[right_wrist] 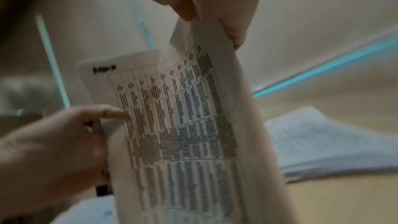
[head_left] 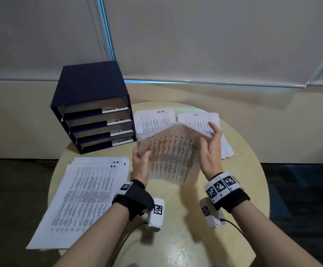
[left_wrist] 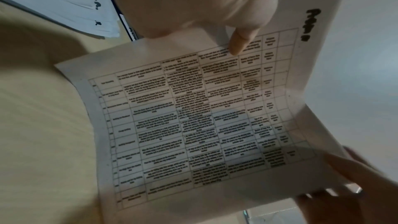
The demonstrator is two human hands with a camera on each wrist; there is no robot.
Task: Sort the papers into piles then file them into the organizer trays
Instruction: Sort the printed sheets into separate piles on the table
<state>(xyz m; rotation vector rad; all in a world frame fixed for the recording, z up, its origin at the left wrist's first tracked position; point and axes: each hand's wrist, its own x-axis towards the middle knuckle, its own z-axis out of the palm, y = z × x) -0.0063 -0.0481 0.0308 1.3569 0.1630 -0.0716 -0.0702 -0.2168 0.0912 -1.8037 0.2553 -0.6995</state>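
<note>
Left hand: my left hand (head_left: 140, 166) pinches the left edge of a bowed bundle of white printed sheets with ruled tables (head_left: 171, 153), thumb (left_wrist: 238, 43) pressed on the printed face, the other fingers behind the paper.
Right hand: my right hand (head_left: 211, 149) grips the bundle's far right corner, fingers curled over the top edge, thumb underneath (the right wrist view is blurred, but it shows the paper caught between thumb and fingers).
Held bundle: off the round pale wooden table (head_left: 185, 218), arched between both grips, its handwritten heading (left_wrist: 307, 23) near the far edge; I cannot read that heading for certain.
Left of the grip: a fanned pile of white sheets marked H.R. (head_left: 83, 191), lying flat on the table, apart from my left hand.
Beyond the grip: a white pile (head_left: 153, 118) and, on its right, a white pile marked I.T. (head_left: 201, 120), partly hidden by the bundle and my right hand.
Beyond and left: the dark blue four-tray paper organizer (head_left: 91, 105), trays labelled TASK LIST, H.R., I.T., ADMIN from top to bottom.
</note>
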